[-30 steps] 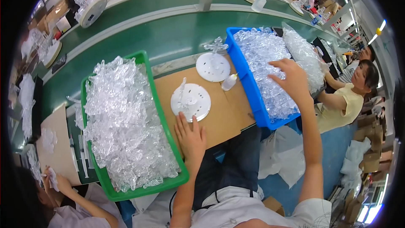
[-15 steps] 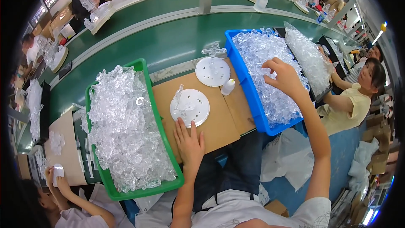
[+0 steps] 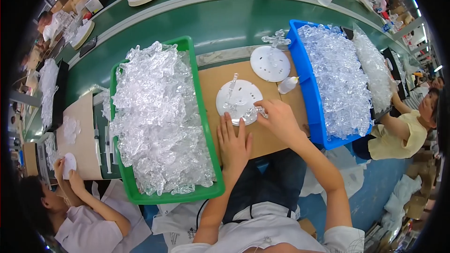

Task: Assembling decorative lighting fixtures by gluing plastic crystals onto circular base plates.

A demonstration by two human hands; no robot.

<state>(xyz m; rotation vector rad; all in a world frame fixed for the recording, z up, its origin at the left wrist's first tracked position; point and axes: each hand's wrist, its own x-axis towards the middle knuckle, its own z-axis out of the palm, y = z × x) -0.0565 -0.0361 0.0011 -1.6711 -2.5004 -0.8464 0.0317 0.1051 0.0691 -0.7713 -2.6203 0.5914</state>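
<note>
My left hand point(image 3: 234, 144) lies flat on the cardboard, its fingers stretched out and their tips at the near rim of a round white disc point(image 3: 228, 91). A clear plastic piece point(image 3: 231, 89) stands up from that disc. At the disc's right edge my right hand point(image 3: 280, 119) is closed in a pinch on another small clear plastic piece point(image 3: 255, 111). Behind and to the right is a second white disc point(image 3: 262, 68) with holes, and a clear branched part point(image 3: 277, 38) rises at its far side. A small white squeeze bottle point(image 3: 288, 85) leans between the second disc and the blue bin.
A green bin point(image 3: 218, 178) heaped with clear plastic pieces stands on the left. On the right is a blue bin point(image 3: 309, 91), also full of clear pieces. A brown cardboard sheet point(image 3: 276, 138) covers the bench between them. Co-workers sit on both sides.
My right hand has come from above the blue bin to the near disc, with a clear plastic piece in its fingers. My left hand stays by the disc. The whole view has shifted.
</note>
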